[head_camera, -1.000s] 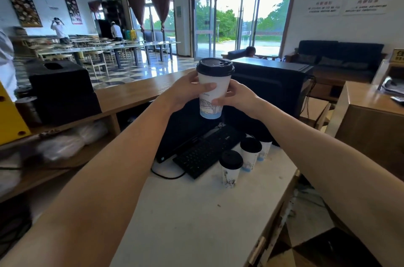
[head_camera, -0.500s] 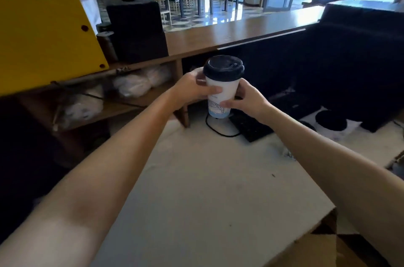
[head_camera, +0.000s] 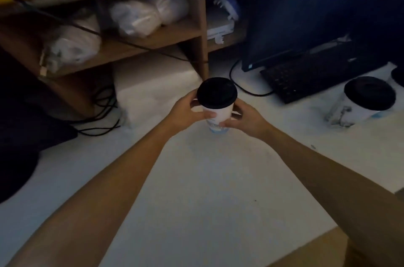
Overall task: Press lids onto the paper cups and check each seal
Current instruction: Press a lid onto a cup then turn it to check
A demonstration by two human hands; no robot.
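In the head view I see the left hand (head_camera: pixel 185 111) and the right hand (head_camera: pixel 247 120) both curled around one paper cup (head_camera: pixel 218 113), which carries its black lid (head_camera: pixel 217 92), over the white table (head_camera: pixel 196 179). Another lidded cup (head_camera: pixel 358 111) stands well apart at the right.

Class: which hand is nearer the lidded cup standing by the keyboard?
Right. The right hand is left of the standing cup; the left hand is farther, beyond the held cup.
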